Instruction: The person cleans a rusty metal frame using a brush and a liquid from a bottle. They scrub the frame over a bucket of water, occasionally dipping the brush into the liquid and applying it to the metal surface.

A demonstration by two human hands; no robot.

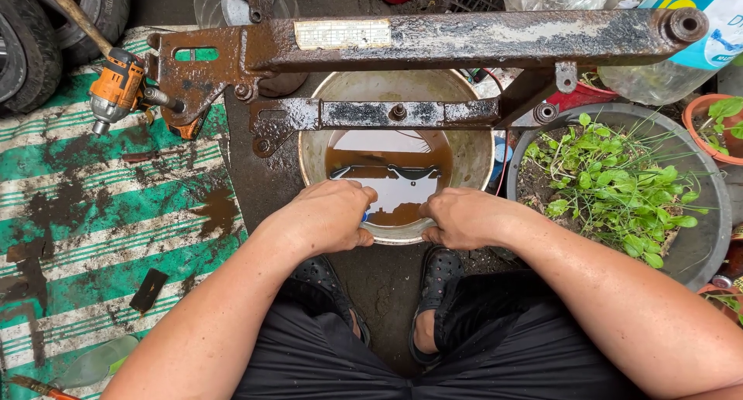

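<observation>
In the centre of the frame stands a metal bucket (472, 148) w/ brown water in it. The left hand (329, 214) and the right hand (464, 218) are apart, each one closed on the near rim of the bucket, at lower centre. Under the left hand fingers a small blue thing shows, I cannot tell what it is. Across the top of the frame lies a rusty metal frame (464, 40), directly over the bucket. At upper left an orange power drill (116, 90) lies on a green-white striped mat (85, 237), dirty w/ mud. At right is a grey pot w/ green plants (611, 183).
</observation>
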